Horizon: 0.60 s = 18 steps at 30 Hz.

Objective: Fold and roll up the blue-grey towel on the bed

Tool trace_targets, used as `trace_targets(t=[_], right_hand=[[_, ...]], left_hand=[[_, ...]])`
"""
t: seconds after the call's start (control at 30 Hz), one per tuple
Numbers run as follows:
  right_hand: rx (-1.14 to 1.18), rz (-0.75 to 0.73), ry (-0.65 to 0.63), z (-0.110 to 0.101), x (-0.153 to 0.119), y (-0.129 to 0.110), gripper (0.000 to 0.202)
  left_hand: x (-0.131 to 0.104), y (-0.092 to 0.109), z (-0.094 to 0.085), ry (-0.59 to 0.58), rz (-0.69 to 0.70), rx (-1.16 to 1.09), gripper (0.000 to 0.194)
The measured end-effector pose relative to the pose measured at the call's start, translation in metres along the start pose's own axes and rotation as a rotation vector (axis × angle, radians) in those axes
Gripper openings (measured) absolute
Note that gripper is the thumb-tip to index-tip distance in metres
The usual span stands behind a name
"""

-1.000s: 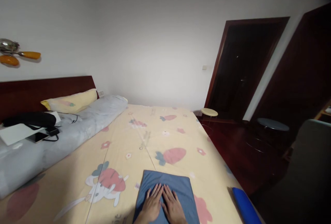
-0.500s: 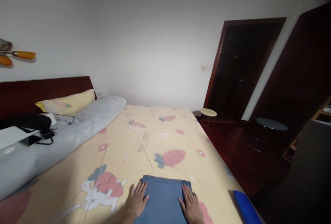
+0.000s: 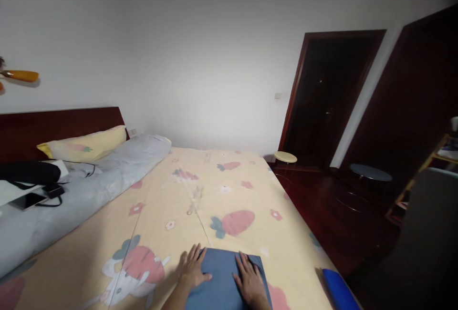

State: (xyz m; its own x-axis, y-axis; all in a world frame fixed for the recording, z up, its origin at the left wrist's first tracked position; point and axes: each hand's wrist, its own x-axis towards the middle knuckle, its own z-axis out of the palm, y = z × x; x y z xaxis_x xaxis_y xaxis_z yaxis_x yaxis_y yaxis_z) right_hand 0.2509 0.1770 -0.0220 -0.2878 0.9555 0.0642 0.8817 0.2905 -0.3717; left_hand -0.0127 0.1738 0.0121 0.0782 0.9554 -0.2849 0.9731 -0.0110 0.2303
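A folded blue cloth lies flat near the front edge of a bed covered by a yellow sheet printed with strawberries and a rabbit. My left hand rests flat on the cloth's left edge, fingers spread, partly on the sheet. On the right half of the cloth my right hand presses flat, fingers apart. Neither hand grips anything.
A rolled grey quilt runs along the bed's left side, with a yellow pillow, a phone and a black bag by the wooden headboard. A blue object sits at the bed's right corner. Stools and a dark doorway stand to the right.
My hands went from side by side at the cloth's middle out to its edges, then slightly inward again. The view has shifted a little to the right.
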Motion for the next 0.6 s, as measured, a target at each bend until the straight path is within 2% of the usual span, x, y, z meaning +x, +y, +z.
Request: trace_targets(t=[0.07,0.13,0.23,0.3,0.4,0.47,0.53,0.6], right_hand=[[-0.018,0.058,0.029,-0.004,-0.005,0.024,0.065],[-0.026,0.074,0.033,-0.007,-0.01,0.042,0.064],[-0.031,0.113,0.03,-0.006,-0.014,0.054,0.067],[-0.037,0.162,0.041,-0.005,-0.016,0.057,0.071],[-0.055,0.178,0.027,-0.008,-0.016,0.059,0.072],[-0.083,0.194,0.05,-0.012,-0.014,0.054,0.068],[-0.108,0.213,0.098,-0.012,-0.011,0.042,0.065],[-0.091,0.155,0.137,-0.006,-0.01,0.022,0.065]], left_hand=[[-0.004,-0.013,-0.006,0.001,-0.078,0.049,0.091],[-0.007,-0.02,-0.009,0.057,-0.135,0.077,0.081],[-0.009,-0.024,-0.005,0.137,-0.223,0.09,0.066],[-0.008,-0.026,-0.001,0.151,-0.262,0.084,0.062],[-0.007,-0.029,0.001,0.158,-0.284,0.078,0.059],[-0.008,-0.023,-0.001,0.199,-0.318,0.103,0.058],[-0.01,-0.009,-0.003,0.312,-0.316,0.135,0.06],[-0.013,0.013,0.001,0.41,-0.195,0.122,0.061]])
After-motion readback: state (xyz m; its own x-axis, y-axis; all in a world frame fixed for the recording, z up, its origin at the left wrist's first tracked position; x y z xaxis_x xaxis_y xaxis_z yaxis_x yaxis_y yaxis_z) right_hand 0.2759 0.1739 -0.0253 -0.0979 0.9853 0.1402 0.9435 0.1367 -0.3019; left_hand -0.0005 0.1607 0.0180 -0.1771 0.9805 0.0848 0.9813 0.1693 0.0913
